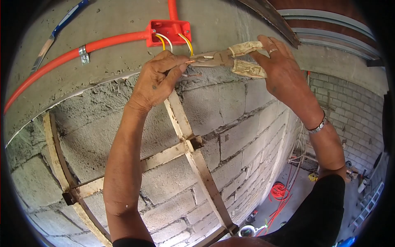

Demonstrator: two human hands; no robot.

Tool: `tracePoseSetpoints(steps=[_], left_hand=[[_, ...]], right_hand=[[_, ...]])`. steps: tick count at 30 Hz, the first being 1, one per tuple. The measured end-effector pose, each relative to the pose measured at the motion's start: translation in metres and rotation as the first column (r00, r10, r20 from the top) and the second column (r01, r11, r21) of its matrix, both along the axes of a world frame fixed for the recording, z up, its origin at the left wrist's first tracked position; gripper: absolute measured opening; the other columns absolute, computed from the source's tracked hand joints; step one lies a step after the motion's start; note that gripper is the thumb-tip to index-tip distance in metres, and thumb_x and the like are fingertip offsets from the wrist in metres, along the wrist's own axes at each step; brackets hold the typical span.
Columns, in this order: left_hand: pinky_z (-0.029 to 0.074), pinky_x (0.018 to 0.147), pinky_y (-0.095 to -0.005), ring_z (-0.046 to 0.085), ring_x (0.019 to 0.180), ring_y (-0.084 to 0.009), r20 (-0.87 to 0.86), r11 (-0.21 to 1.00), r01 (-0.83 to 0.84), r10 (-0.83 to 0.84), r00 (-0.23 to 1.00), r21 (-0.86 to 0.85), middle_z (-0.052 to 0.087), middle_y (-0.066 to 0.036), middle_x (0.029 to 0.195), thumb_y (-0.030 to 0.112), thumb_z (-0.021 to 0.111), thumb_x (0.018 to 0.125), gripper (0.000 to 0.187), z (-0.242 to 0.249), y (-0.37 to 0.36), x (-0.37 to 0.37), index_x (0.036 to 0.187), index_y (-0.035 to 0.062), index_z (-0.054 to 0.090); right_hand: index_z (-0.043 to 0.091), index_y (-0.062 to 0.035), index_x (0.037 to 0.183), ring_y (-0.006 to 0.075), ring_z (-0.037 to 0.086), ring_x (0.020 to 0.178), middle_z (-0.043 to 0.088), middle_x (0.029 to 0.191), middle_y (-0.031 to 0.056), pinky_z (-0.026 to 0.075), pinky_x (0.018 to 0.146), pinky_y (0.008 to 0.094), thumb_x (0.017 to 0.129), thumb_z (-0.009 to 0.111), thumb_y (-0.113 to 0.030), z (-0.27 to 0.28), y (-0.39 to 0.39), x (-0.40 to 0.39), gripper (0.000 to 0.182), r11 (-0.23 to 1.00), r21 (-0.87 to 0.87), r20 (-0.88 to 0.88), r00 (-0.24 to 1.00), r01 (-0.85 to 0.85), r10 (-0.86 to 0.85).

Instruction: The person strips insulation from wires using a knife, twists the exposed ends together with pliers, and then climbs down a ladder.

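My left hand (158, 78) pinches the wires between thumb and fingers, just below a red electrical box (151, 38) on the wall. A yellow wire (161, 41) and a white wire (167, 40) come out of the box's left side and run down behind this hand. Another yellow wire (188, 44) hangs from its right side. In my right hand (282, 64) are pliers (222, 58), their handles wrapped in worn, pale tape and spread apart. The pliers' jaws point left and meet bare copper at my left fingertips. A further bare wire end (192, 75) shows below them.
Red conduit (117, 40) enters the box from the left, held by a metal clamp (84, 55). A blue-handled saw (57, 31) is at upper left. A rusty metal frame (177, 115) stands against the block wall. Below lie coiled red tubing (279, 191) and a ladder (369, 204).
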State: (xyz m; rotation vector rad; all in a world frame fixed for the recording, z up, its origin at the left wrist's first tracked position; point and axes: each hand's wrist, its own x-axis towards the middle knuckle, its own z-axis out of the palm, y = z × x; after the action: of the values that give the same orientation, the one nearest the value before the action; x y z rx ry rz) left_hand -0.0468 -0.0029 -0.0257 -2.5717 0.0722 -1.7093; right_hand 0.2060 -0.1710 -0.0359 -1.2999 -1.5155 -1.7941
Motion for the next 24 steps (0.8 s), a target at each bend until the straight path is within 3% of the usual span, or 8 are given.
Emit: tracePoseSetpoints(steps=[5,13,24], left_hand=[[0.045,0.069,-0.0269,0.052,0.07,-0.0149,-0.004,0.996,-0.09,0.09,0.996,0.027,0.056,-0.005,0.078,0.007,0.063,0.089,0.02,0.001,-0.002,-0.002,0.107,0.0007,0.07],[0.046,0.071,-0.0281,0.053,0.07,-0.0164,-0.003,0.996,-0.085,0.085,0.996,0.032,0.056,-0.006,0.079,0.009,0.063,0.088,0.021,0.001,0.002,-0.002,0.107,0.0027,0.07],[0.047,0.071,-0.0303,0.055,0.071,-0.0175,-0.001,0.993,-0.112,0.112,0.994,0.018,0.057,-0.007,0.078,0.008,0.063,0.087,0.021,0.001,-0.001,-0.002,0.105,0.002,0.07]], right_hand=[[0.068,-0.001,0.113,0.0351,0.047,0.126,0.052,0.132,0.0218,0.037,0.108,0.0422,0.067,0.064,0.012,0.001,0.0,-0.001,0.048,1.0,0.002,0.01,1.0,0.0,0.0],[0.068,-0.0018,0.111,0.0324,0.048,0.124,0.054,0.131,0.0208,0.037,0.107,0.0417,0.069,0.066,0.008,0.005,-0.002,-0.005,0.044,0.996,0.069,0.083,0.994,0.059,-0.065],[0.069,-0.0014,0.11,0.03,0.05,0.122,0.056,0.128,0.02,0.034,0.106,0.0445,0.079,0.061,0.0,0.005,-0.006,-0.013,0.032,0.975,0.153,0.129,0.974,0.164,-0.184]])
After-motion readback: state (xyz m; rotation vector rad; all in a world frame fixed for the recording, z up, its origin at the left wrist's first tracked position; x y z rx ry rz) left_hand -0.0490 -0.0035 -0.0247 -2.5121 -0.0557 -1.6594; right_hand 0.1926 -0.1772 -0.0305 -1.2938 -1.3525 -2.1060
